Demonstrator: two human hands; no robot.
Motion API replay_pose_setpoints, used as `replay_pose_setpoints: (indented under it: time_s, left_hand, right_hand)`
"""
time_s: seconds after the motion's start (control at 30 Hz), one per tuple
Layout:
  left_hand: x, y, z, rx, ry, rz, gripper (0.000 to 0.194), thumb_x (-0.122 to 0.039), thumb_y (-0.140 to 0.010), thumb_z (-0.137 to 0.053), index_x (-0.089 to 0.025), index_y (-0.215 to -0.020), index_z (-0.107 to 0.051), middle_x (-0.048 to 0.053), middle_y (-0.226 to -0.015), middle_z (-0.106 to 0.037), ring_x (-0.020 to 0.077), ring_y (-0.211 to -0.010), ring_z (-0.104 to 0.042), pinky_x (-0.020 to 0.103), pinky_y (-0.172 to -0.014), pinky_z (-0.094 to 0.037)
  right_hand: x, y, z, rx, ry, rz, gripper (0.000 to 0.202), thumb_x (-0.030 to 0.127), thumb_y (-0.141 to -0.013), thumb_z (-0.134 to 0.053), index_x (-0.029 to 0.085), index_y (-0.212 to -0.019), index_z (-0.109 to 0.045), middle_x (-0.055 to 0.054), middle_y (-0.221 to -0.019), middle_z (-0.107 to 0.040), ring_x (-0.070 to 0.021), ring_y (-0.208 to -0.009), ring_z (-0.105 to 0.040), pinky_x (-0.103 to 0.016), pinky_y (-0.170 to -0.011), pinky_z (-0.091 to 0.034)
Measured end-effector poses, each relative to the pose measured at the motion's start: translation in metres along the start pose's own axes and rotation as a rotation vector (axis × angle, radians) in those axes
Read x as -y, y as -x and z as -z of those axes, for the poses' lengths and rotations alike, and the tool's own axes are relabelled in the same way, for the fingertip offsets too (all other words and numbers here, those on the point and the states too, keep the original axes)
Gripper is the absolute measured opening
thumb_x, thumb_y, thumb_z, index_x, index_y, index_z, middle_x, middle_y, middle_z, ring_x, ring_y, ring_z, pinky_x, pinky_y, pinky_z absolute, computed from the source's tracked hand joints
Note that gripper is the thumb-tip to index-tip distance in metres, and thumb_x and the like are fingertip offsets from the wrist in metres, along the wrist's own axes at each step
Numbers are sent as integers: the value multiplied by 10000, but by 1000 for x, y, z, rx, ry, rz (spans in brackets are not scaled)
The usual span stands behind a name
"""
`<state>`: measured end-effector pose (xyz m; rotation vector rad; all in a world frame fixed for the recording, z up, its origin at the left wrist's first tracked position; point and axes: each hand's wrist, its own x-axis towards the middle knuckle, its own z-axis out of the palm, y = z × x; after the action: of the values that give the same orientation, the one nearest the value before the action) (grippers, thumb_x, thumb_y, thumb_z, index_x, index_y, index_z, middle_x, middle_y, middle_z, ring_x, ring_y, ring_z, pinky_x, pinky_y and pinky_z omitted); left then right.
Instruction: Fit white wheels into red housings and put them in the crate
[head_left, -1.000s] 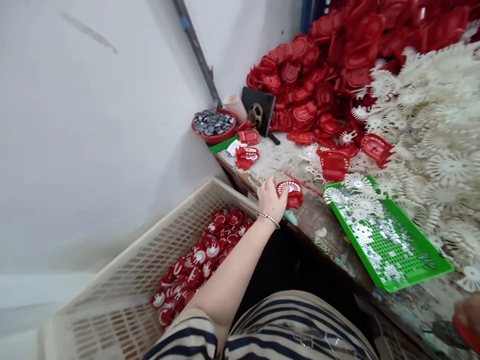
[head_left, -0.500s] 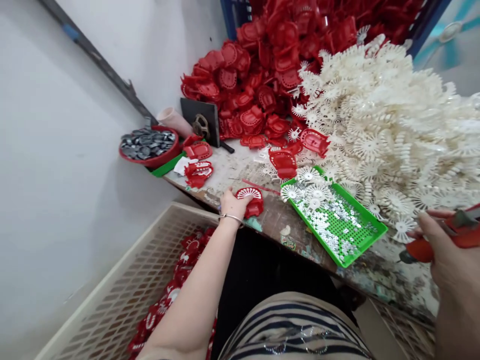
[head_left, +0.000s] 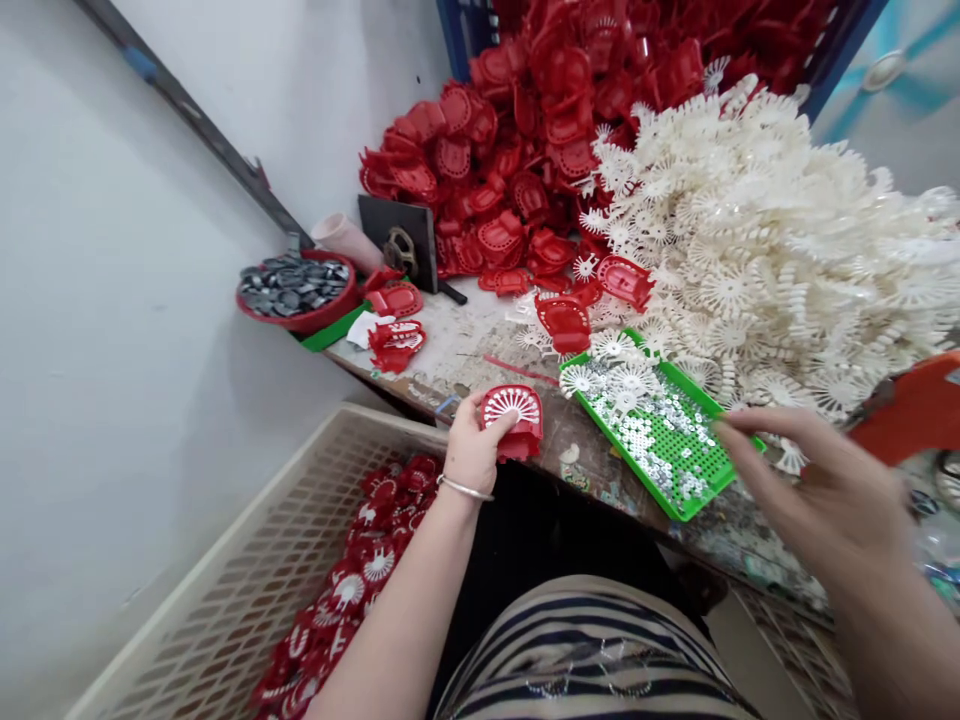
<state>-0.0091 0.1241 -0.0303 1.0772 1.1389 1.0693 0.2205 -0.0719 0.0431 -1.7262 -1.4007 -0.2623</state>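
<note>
My left hand [head_left: 474, 442] grips a red plastic part [head_left: 517, 445] with a white fan-shaped piece [head_left: 511, 402] on it, thumb on top, at the table's front edge. My right hand [head_left: 817, 480], blurred, is over the right end of a green tray [head_left: 731, 470]; its thumb and forefinger come close together, and anything between them is too small to make out. Small silvery pieces [head_left: 645, 440] and a few white fan pieces [head_left: 622, 378] lie in the tray. An orange tool [head_left: 911, 408] rests at the right, behind my right hand.
Behind the tray are heaped white fan pieces [head_left: 750, 240] and red parts [head_left: 525, 150]. A red bowl [head_left: 304, 318] of dark pieces stands at the left by a black plate [head_left: 420, 240]. A pale crate [head_left: 217, 600] holds red-and-white parts below left.
My right hand has let go of the orange tool and moved left to the tray. My left hand has lifted the red part slightly and shifted it right and nearer to me.
</note>
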Motion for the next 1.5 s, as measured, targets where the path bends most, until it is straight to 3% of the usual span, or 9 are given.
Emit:
replay_pose_setpoints:
  time_s: [0.17, 0.3, 0.47, 0.57, 0.67, 0.77, 1.0, 1.23, 1.5]
  left_hand:
    - [-6, 35, 7, 70, 184, 97, 508, -276, -541, -819, -163, -981, -593, 11, -858, -703, 155, -739, -661, 325, -759, -533]
    - [2, 56, 19, 158, 196, 237, 430, -271, -553, -837, -130, -922, -669, 32, -803, -731, 155, -687, -664, 288, -707, -531]
    - [23, 77, 30, 194, 252, 377, 468, -263, -536, -862, -138, -951, -685, 57, -846, -747, 160, -715, -674, 281, -704, -536]
    - [28, 85, 27, 202, 303, 413, 475, -263, -539, -868, -142, -958, -678, 51, -845, -745, 156, -722, -675, 284, -725, -533]
    - [25, 87, 16, 215, 346, 399, 475, -283, -560, -863, -140, -970, -670, 52, -862, -744, 157, -743, -674, 277, -739, -524]
    - [17, 86, 3, 230, 429, 371, 448, -338, -592, -846, -145, -958, -673, 44, -874, -740, 155, -756, -669, 270, -743, -515]
    - [12, 86, 4, 120, 548, 355, 468, -563, -715, -701, -141, -913, -674, 55, -859, -728, 195, -822, -668, 311, -785, -508]
    - [15, 90, 13, 152, 415, 291, 387, -429, -748, -715, -183, -1042, -659, 19, -852, -708, 136, -683, -620, 237, -604, -469]
    - [16, 94, 15, 178, 424, 278, 349, -415, -765, -703, -186, -1026, -671, 15, -835, -698, 141, -739, -623, 249, -702, -485]
  right_hand:
    - [-27, -28, -92, 392, 136, 120, 371, 338, -798, -639, 127, -1104, -629, -128, -1022, -694, -276, -924, -657, -434, -811, -558]
    - [-45, -27, -123, 451, 184, 146, 509, 249, -712, -654, 96, -1194, -591, -191, -1193, -615, -357, -1078, -596, -514, -895, -518]
    - [-47, -30, -115, 436, 151, 132, 565, 292, -731, -653, 120, -1257, -544, -175, -1139, -573, -281, -932, -642, -440, -814, -569]
    - [-35, -32, -101, 378, -42, -33, 607, 365, -752, -674, 138, -1287, -495, -164, -1134, -528, -191, -747, -650, -376, -693, -603]
    - [-1, -24, -90, 390, -411, -224, 564, 399, -767, -688, 182, -1248, -490, -132, -1153, -529, -156, -753, -645, -310, -646, -608]
    - [42, -9, -90, 499, -613, -193, 510, 379, -813, -659, 215, -1260, -477, -115, -1203, -561, -166, -855, -655, -302, -704, -603]
    - [70, 31, -124, 465, -191, 256, 556, 416, -798, -687, 240, -1295, -511, -97, -1228, -632, -285, -1137, -578, -467, -930, -464]
    - [64, 44, -125, 408, -44, 262, 527, 429, -790, -667, 237, -1265, -541, -120, -1324, -546, -337, -1206, -486, -529, -969, -409]
    - [65, 48, -125, 425, -69, 243, 509, 401, -806, -643, 217, -1264, -516, -143, -1331, -521, -347, -1221, -473, -554, -988, -398]
